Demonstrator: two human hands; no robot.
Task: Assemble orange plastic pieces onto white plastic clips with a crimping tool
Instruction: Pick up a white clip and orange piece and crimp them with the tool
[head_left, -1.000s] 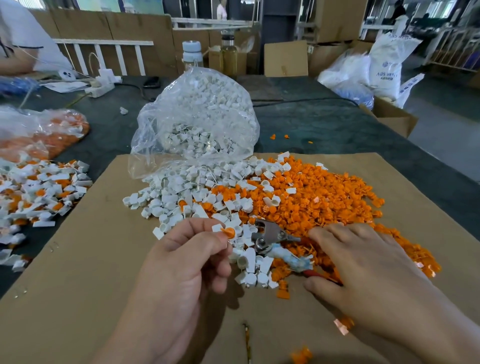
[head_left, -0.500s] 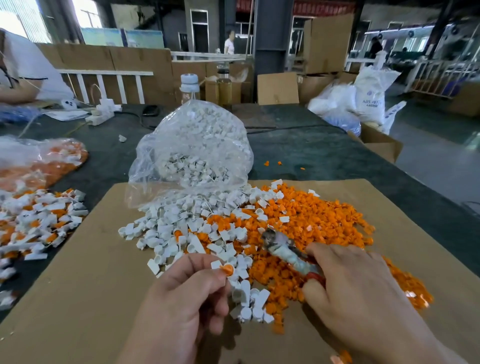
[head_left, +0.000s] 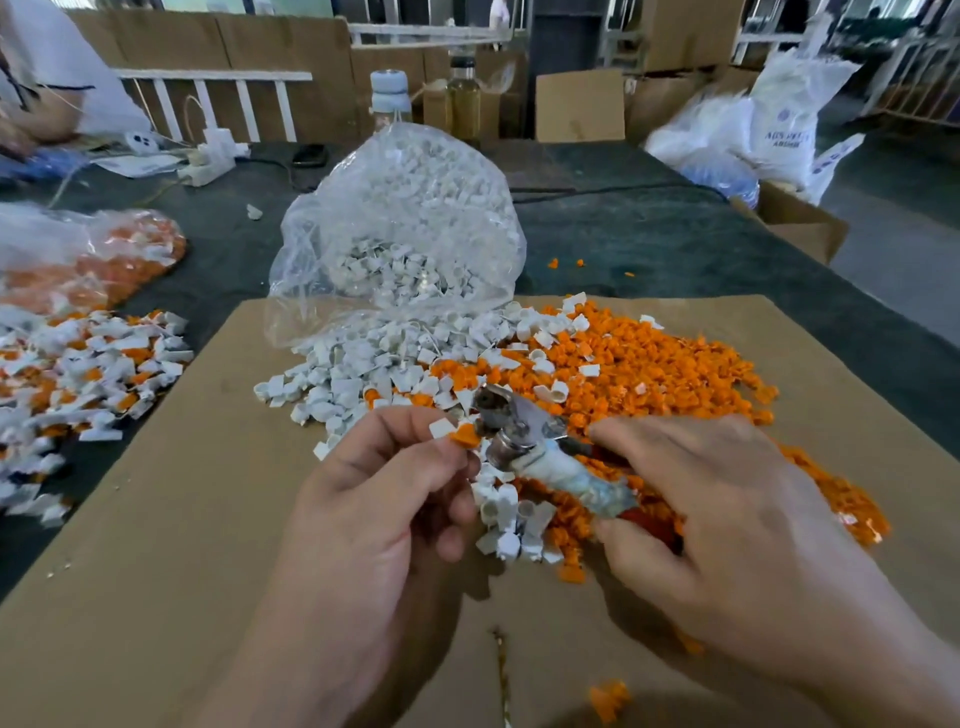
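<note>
The left hand (head_left: 379, 499) pinched a clip (head_left: 440, 428) with an orange piece (head_left: 464, 435) just beside the tool (head_left: 519, 431), which the right hand (head_left: 727, 519) gripped over the cardboard (head_left: 156, 519).

The only lettering in view is blue print on a white plastic sack (head_left: 789, 104) standing at the far right, beyond the dark-covered table (head_left: 649, 234). It has two short lines of capitals, the upper seeming to begin with "A". Both are too blurred to read with confidence.
</note>
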